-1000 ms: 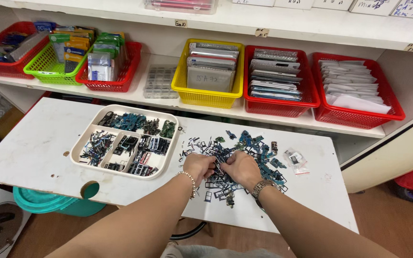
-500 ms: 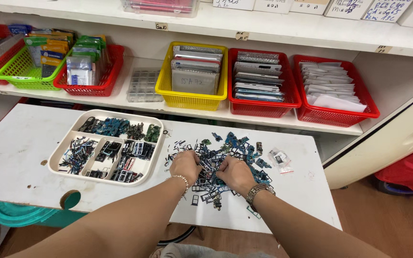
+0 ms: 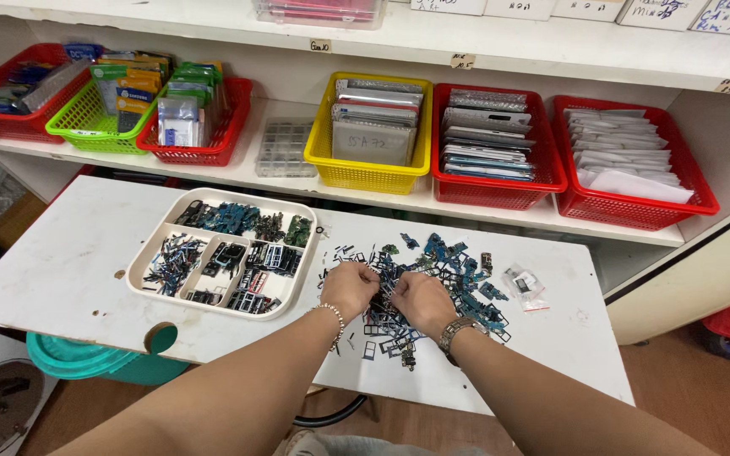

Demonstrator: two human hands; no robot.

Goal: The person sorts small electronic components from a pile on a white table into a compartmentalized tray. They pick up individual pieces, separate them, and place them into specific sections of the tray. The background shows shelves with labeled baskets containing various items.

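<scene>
Picking through the pile of small parts (image 3: pixel 433 279) near the middle of the white surface (image 3: pixel 61 270), the left hand (image 3: pixel 350 289) and right hand (image 3: pixel 422 302) are staying bunched together as before, fingers curled onto pieces I cannot make out; the sorting tray (image 3: pixel 149 270) is sitting untouched just left.

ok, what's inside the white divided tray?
The white divided tray holds sorted small electronic parts: blue-green boards in the top compartment, dark slim pieces in the lower ones. Whatever lies beneath the top layers is covered.
</scene>
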